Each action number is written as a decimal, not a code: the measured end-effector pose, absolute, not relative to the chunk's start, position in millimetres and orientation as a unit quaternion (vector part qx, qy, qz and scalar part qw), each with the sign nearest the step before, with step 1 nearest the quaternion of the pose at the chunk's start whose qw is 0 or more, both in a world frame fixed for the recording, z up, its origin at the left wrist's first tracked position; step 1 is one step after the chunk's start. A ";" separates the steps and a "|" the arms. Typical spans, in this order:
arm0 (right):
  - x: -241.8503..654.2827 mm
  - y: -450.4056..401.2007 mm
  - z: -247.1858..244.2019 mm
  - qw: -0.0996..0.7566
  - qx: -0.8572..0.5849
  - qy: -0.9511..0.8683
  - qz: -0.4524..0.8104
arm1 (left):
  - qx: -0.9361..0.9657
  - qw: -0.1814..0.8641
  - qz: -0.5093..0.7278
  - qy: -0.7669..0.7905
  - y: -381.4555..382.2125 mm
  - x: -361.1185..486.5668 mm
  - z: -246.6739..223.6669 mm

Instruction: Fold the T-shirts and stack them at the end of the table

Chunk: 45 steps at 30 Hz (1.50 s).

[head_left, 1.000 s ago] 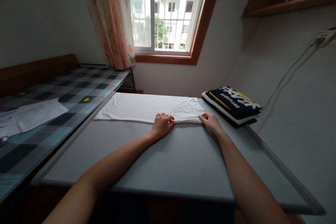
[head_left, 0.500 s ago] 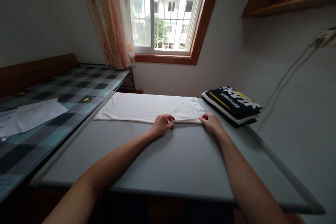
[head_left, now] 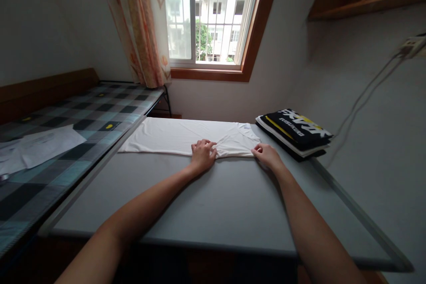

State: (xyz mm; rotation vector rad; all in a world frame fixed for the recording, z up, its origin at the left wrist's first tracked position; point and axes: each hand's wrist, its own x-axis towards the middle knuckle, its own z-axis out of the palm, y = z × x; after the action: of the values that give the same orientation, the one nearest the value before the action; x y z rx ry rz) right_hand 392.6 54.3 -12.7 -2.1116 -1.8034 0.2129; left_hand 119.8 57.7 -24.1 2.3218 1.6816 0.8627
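A white T-shirt (head_left: 169, 135), folded into a long strip, lies across the far part of the grey table (head_left: 213, 204). Its collar and label are toward the right end. My left hand (head_left: 203, 154) rests on the near edge of the shirt around its middle, palm down and fingers spread over the cloth. At the near right corner, my right hand (head_left: 267, 155) pinches the edge of the fabric between thumb and fingers. Just beyond that hand sits a stack of folded shirts (head_left: 294, 131), a black one with white and yellow print on top.
To the left stands a bed (head_left: 109, 111) with a checked mattress, and papers (head_left: 43, 146) lie on it. A window (head_left: 216, 17) and a patterned curtain (head_left: 143, 26) are ahead. Cables (head_left: 362, 91) hang from a socket on the right wall, near a wooden shelf (head_left: 372, 6).
My left hand has shifted slightly left, and its curled fingers have straightened and flattened onto the shirt. My right hand stays at the corner, almost unmoved.
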 end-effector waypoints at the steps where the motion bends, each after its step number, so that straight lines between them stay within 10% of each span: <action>1: 392.9 54.5 -13.5 0.179 -0.744 -0.639 0.077 | 0.778 0.074 0.274 0.560 57.3 120.0 -25.1; 17: 385.6 50.4 -9.4 0.135 -0.758 -0.636 0.050 | 0.779 0.176 0.120 0.589 115.8 146.6 7.7; 45: 379.2 50.3 -7.5 0.117 -0.767 -0.630 0.035 | 0.814 0.022 0.095 0.573 136.8 173.3 -6.0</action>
State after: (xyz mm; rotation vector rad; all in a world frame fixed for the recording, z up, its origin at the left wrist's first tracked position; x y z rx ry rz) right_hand 379.2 50.3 -7.5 -2.2457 -1.8427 0.1018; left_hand 173.3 136.8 -6.0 2.5216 1.7763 0.2937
